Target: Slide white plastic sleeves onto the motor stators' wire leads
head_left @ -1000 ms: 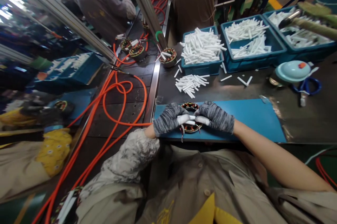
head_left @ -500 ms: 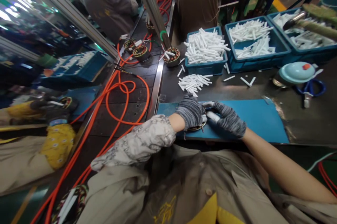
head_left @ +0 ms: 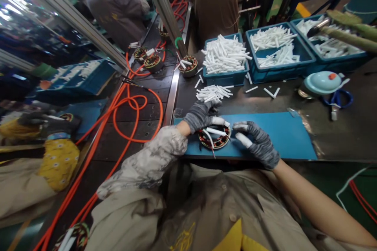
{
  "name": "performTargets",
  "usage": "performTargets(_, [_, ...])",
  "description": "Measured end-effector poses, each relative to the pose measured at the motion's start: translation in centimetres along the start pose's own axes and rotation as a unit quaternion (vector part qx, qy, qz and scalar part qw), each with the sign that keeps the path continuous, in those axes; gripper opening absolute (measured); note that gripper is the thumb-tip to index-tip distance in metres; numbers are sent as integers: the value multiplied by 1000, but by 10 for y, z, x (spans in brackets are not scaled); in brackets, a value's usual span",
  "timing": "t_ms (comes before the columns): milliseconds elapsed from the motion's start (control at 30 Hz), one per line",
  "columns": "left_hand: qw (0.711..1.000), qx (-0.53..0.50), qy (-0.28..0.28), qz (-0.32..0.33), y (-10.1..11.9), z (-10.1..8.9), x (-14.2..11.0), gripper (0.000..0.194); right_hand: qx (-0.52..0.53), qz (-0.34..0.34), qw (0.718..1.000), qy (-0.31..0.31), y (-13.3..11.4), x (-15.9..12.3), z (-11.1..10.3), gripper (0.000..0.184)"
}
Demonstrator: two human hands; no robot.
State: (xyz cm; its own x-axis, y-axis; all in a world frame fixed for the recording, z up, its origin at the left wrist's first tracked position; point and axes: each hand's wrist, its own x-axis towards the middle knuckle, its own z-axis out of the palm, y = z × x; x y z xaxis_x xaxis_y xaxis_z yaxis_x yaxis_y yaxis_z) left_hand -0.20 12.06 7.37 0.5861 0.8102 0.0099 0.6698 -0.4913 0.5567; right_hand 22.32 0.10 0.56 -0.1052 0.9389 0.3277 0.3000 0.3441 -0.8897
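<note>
A motor stator (head_left: 214, 141), ring-shaped with wound wire, lies on the blue mat (head_left: 277, 133) before me. White sleeves stick out of it, one lying across its opening and another bent down over the near rim. My left hand (head_left: 202, 116), in a grey knit glove with white fingertips, is at the stator's far left side. Its thumb stretches along the far rim and its other fingers extend toward a loose pile of white tubes (head_left: 213, 93). To the right of the stator, my right hand (head_left: 259, 143), gloved alike, has its fingers apart and holds nothing.
Blue bins (head_left: 225, 76) of white tubes stand at the back. Blue-handled scissors (head_left: 338, 99) and a light-blue lidded container (head_left: 322, 83) lie to the right. Orange cables (head_left: 135, 139) and more stators (head_left: 153, 62) occupy the left. A co-worker's gloved hands (head_left: 61, 125) work at far left.
My hands have separated: the left shifted left and the right drew away from the stator. The stator and its white sleeves, mostly covered before, now show.
</note>
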Motion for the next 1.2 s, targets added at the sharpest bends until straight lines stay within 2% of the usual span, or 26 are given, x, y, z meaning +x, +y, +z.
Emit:
performTargets(67, [994,40,36,99,1,-2,-21,55,25,2,999,-32,3,-5,1,24])
performTargets(133, [978,92,26,185,2,0,-39,43,56,12,995,-78,5,-6,4,26])
performTargets(200, [969,124,2,214,1,8,-51,40,90,45,990,-103,6,-1,9,26])
performTargets(267, [969,137,-18,206,0,18,-55,44,130,86,981,-120,7,10,12,27])
performTargets(333, [973,131,-31,185,-2,24,-54,44,153,101,970,-162,7,25,12,28])
performTargets(433, [983,82,-35,162,-4,19,-52,37,119,61,962,-236,5,45,6,29])
performTargets(533, [985,-50,-50,156,-5,8,-55,36,108,13,949,-297,1,58,1,32])
performTargets(600, [974,-173,-53,134,-5,4,-59,42,116,20,940,-319,-3,62,1,33])
performTargets(667, [956,-269,-55,99,-5,5,-62,51,120,51,941,-313,-6,63,5,35])
performTargets(733, [954,-284,-64,65,-6,6,-62,56,126,79,946,-289,-10,63,9,35])
performTargets(800, [972,-214,-78,51,-6,6,-59,55,117,85,954,-264,-13,61,15,33])
performTargets(867, [990,-96,-81,71,-7,3,-54,49,67,69,964,-246,-15,59,19,31])
performTargets(933, [990,25,-78,117,-4,0,-47,37,-10,47,973,-225,-17,54,22,30])
performTargets(1000, [977,122,-81,157,3,-1,-41,32,-58,43,979,-190,-16,46,22,29])
performTargets(1100, [958,214,-103,162,22,6,-28,36,10,72,989,-127,-8,33,15,38])
performTargets(1200, [945,252,-142,152,39,19,-13,33,82,111,985,-105,11,31,-4,51])
